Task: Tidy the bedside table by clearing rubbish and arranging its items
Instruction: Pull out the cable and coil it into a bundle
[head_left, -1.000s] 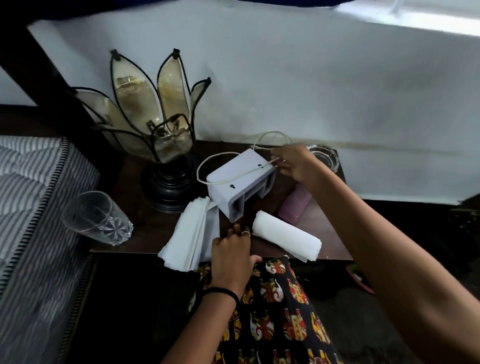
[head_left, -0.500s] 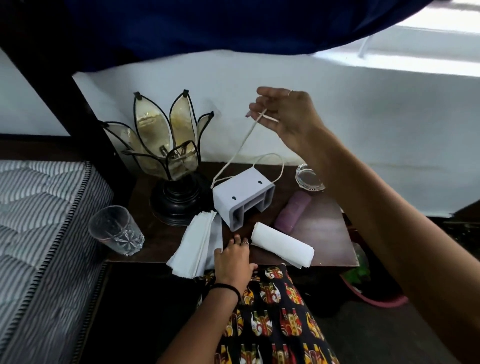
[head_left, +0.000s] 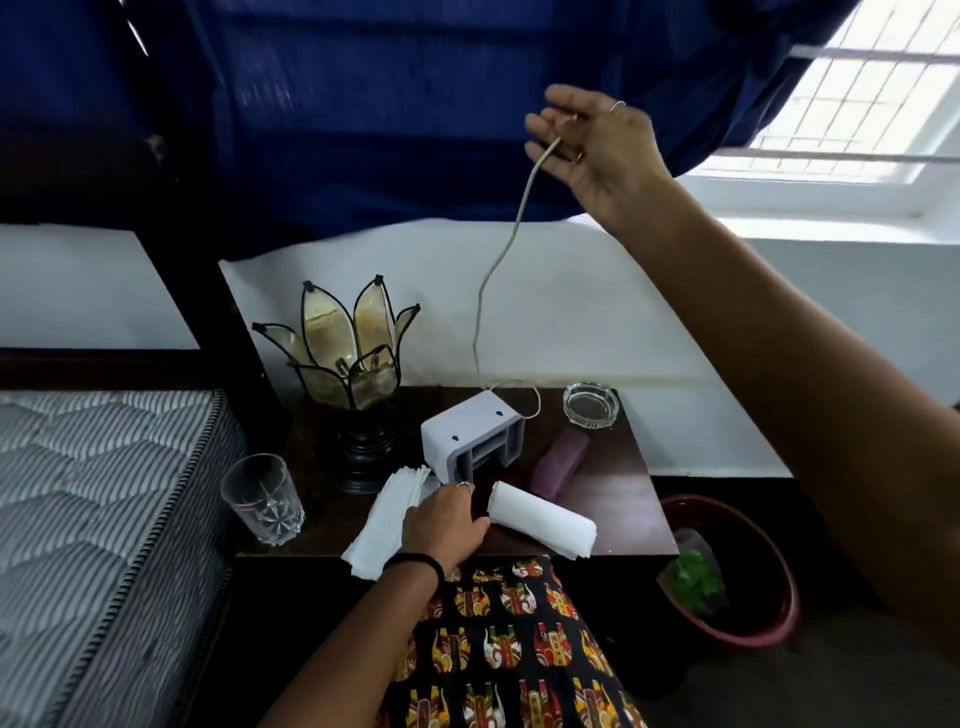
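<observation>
My right hand (head_left: 592, 150) is raised high above the bedside table (head_left: 618, 499), pinching the end of a white cord (head_left: 506, 244) that hangs down to a small white boxy device (head_left: 470, 434) on the table. Near the table's front edge my left hand (head_left: 441, 525) rests with curled fingers between a stack of white paper napkins (head_left: 387, 519) and a white paper roll (head_left: 543, 519), touching the device's base. Whether it grips anything is unclear.
A petal-shaped glass lamp (head_left: 348, 364) stands at the back left, a drinking glass (head_left: 262, 499) at the left edge, a glass ashtray (head_left: 591, 404) and a purple roll (head_left: 558, 462) on the right. A red bin (head_left: 743, 566) sits on the floor right. A mattress (head_left: 83, 493) lies left.
My right hand lifted the cord's end from the table to well above it, pulling the cord nearly straight. My left hand slid forward between the napkins and the paper roll.
</observation>
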